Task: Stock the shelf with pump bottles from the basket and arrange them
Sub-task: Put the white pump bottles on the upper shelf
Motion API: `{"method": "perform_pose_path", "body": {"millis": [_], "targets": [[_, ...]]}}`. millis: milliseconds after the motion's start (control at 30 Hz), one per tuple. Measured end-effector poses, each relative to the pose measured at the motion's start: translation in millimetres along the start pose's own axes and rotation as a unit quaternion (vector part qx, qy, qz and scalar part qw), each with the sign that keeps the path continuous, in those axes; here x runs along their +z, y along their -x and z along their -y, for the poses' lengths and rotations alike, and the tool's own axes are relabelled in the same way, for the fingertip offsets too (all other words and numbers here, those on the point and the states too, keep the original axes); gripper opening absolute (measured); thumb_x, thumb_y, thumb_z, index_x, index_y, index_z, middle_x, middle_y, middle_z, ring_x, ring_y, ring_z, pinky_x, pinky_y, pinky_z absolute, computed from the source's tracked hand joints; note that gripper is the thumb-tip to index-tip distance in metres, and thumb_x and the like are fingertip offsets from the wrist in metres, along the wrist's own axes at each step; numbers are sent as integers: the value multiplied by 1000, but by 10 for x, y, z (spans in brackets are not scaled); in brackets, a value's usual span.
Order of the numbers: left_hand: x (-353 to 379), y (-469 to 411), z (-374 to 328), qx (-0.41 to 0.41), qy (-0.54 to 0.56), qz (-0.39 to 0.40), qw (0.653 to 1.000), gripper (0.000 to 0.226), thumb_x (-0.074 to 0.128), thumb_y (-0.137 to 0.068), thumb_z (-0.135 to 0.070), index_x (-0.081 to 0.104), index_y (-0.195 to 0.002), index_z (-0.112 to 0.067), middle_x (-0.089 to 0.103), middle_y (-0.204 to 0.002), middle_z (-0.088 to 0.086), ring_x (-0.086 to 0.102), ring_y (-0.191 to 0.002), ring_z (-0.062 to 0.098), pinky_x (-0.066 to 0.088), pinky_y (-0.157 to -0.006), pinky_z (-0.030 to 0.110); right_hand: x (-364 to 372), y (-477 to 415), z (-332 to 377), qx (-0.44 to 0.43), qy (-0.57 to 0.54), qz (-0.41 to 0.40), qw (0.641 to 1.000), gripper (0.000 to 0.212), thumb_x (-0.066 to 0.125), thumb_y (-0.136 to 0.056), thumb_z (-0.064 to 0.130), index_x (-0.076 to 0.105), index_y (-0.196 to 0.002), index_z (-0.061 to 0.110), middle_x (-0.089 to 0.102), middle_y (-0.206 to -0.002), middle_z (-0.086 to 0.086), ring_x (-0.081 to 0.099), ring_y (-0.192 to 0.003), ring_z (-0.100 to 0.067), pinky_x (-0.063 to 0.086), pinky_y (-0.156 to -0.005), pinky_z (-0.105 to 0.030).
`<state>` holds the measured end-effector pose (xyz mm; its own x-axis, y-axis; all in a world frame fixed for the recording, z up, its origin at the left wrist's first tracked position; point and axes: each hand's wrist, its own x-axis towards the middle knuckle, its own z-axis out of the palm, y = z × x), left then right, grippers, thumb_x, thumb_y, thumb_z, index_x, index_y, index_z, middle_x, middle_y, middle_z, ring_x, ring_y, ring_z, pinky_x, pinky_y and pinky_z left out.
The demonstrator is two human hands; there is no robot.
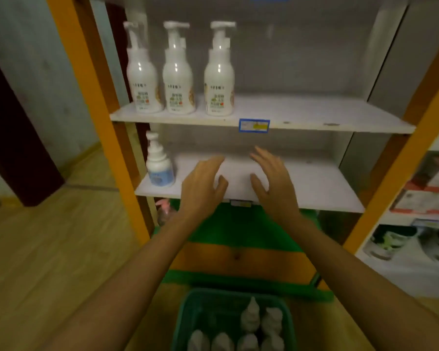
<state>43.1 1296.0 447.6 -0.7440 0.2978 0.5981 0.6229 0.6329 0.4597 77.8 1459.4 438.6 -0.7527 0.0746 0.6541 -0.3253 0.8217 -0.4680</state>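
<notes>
Pump bottles: several stand upright in the green basket, low in front of the shelving and within reach.
Lower shelf: one blue-labelled pump bottle stands at the far left, probably the start of a row; the rest of the board is bare.
Upper shelf: three tall white pump bottles are lined up at the left, labels outward.
Left hand: held over the lower shelf with fingers straight and loosely spread, holding nothing.
Right hand: just beside it, palm inward, fingers spread and empty; the pair seem to frame the next spot.
</notes>
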Motion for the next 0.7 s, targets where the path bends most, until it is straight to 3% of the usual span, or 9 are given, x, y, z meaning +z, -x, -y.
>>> {"method": "perform_pose_path", "body": {"millis": [133, 233, 333, 500, 700], "targets": [[449, 613, 217, -51, -2, 84, 995, 47, 53, -86, -23, 48, -131, -10, 57, -129, 13, 51, -120, 28, 43, -96, 36, 176, 803, -405, 55, 22, 54, 997, 38, 51, -89, 19, 50, -128, 16, 49, -138, -5, 44, -126, -22, 32, -111, -39], [807, 1017, 384, -104, 5, 152, 983, 51, 49, -84, -27, 46, -132, -9, 54, -133, 16, 48, -125, 30, 38, -103, 39, 306, 1316, -689, 98, 32, 117, 988, 38, 50, -88, 19, 51, -126, 15, 50, -136, -7, 46, -124, -24, 33, -107, -36], [1191, 1368, 544, -155, -16, 226, 962, 49, 55, -87, -21, 44, -133, -11, 52, -134, 18, 48, -123, 32, 40, -101, 42, 427, 1764, -986, 138, 43, 180, 973, 38, 51, -88, 14, 52, -126, 11, 51, -134, -11, 46, -123, -28, 32, -106, -35], [1772, 1807, 725, -201, -64, 339, 917, 48, 51, -90, -29, 42, -133, -12, 50, -133, 18, 48, -119, 34, 43, -91, 43, 699, 2336, -1455, 210, 72, 251, 942, 37, 53, -89, 13, 50, -126, 11, 53, -131, -12, 47, -122, -29, 38, -102, -38], [2571, 2181, 950, -212, -64, 435, 873, 65, 54, -87, -42, 29, -141, -17, 39, -146, 10, 36, -133, 28, 38, -102, 44, 1151, 2875, -2027, 315, 74, 315, 892, 40, 55, -87, 26, 48, -126, 17, 52, -131, -10, 51, -117, -29, 43, -98, -42]]}}
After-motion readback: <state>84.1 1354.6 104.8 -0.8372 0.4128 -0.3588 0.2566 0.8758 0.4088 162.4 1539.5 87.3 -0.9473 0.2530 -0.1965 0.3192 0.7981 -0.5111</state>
